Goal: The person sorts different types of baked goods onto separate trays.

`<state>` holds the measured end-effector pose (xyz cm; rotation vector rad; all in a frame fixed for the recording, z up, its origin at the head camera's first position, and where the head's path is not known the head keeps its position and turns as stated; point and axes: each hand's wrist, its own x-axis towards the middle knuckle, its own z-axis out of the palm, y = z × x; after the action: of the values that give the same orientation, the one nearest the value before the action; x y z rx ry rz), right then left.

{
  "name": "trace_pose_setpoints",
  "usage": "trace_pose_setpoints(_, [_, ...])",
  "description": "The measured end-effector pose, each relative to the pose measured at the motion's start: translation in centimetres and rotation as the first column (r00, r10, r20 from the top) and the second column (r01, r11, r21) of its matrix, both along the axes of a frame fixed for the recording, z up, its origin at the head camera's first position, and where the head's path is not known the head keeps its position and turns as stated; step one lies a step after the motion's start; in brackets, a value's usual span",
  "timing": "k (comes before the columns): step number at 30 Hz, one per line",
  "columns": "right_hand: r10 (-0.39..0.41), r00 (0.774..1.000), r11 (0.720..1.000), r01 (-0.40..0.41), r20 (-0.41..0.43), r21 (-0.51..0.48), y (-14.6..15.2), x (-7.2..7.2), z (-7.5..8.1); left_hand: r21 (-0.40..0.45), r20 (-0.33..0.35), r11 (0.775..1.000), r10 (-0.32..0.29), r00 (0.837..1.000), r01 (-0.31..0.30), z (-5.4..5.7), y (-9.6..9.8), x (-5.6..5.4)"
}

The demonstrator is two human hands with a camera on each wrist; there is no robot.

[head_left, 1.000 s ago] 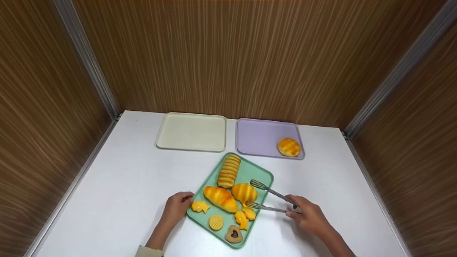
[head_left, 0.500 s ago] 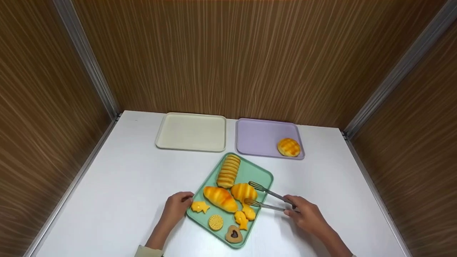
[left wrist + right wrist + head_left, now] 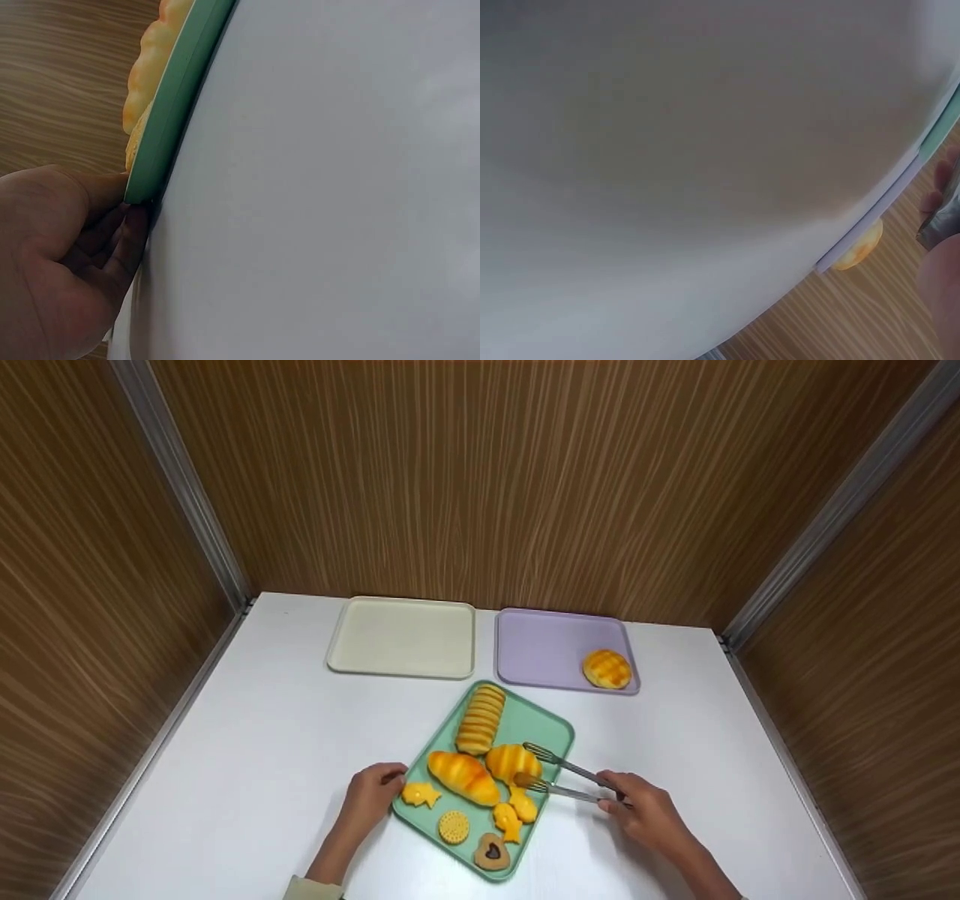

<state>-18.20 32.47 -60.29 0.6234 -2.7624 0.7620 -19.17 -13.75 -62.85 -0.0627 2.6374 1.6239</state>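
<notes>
On the white table a green tray (image 3: 532, 716) lies askew, bearing toy-like breads and cookies. My left hand (image 3: 373, 795) pinches its left rim, thumb above and fingers below in the left wrist view. My right hand (image 3: 649, 814) grips metal tongs (image 3: 574, 769) with whisk-like tips. Those tips are spread over a striped croissant-shaped bread (image 3: 510, 763), one at its far right side, one at its near side; contact is unclear. Beside it lie a long smooth roll (image 3: 463, 778) and a ridged loaf (image 3: 481, 720). Two fish-shaped crackers (image 3: 508, 821) sit just below the tongs.
Behind the green tray stand a bare cream tray (image 3: 403, 637) and a lilac tray (image 3: 551, 649) holding a round bun (image 3: 607, 669). A fish cracker (image 3: 420, 793), a round cookie (image 3: 454, 827) and a heart cookie (image 3: 492, 852) lie near the green tray's front. Wood-grain panels enclose the table.
The right hand and tongs have shifted slightly left; the nearer tip has risen a little toward the striped bread. The left hand and the trays stay in place.
</notes>
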Motion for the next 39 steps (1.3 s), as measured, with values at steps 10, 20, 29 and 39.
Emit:
trace_pose_setpoints(10, [-0.013, 1.0, 0.999, 0.012, -0.018, -0.043, 0.2, -0.1, -0.1, 0.004, 0.007, 1.0, 0.004, 1.0, -0.004, 0.1, 0.0, 0.0])
trace_pose_setpoints(20, [-0.092, 0.995, 0.99, 0.096, 0.049, -0.107, 0.5, -0.1, 0.7, 0.0, -0.006, 1.0, -0.008, 1.0, 0.008, 0.1, -0.1, 0.0])
trace_pose_setpoints(29, [-0.172, 0.981, 0.977, 0.182, 0.092, -0.109, 0.7, -0.8, 1.2, 0.005, 0.005, 1.0, -0.002, 1.0, 0.002, 0.0, 0.1, 0.1])
trace_pose_setpoints(39, [-0.252, 0.967, 0.959, 0.253, 0.02, -0.131, 1.3, -2.8, 1.3, 0.012, -0.006, 1.0, 0.002, 1.0, -0.002, -0.2, -0.1, 0.0])
